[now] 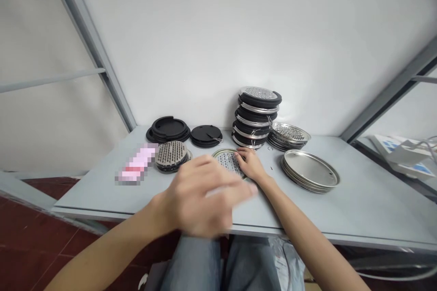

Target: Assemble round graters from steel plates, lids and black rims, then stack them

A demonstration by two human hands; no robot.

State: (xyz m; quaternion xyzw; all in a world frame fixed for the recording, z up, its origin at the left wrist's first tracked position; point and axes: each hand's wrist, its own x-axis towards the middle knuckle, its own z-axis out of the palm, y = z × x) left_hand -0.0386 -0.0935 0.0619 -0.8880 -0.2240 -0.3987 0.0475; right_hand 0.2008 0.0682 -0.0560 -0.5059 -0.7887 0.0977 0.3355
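Note:
A round metal grater (228, 162) with a golden rim lies flat on the table in front of me. My right hand (251, 163) grips its right edge, with the thumb over the grating face and the fingers along the rim. Nearer the camera, my left hand (208, 195) is raised above the table's front part. Motion smears its fingers, and it covers the lower left of the grater. Left of that hand sits a small stack of perforated grater plates (171, 153). A tiny metal clip (270, 148) lies beyond my right hand.
Black round trays (167, 129) and black discs (205, 135) stand at the back left. A tall stack of black-and-silver graters (256, 116) stands against the wall, with more grater plates (290, 132) beside it. Plain metal lids (311, 168) are piled right. A blurred-out pink item (139, 161) lies left.

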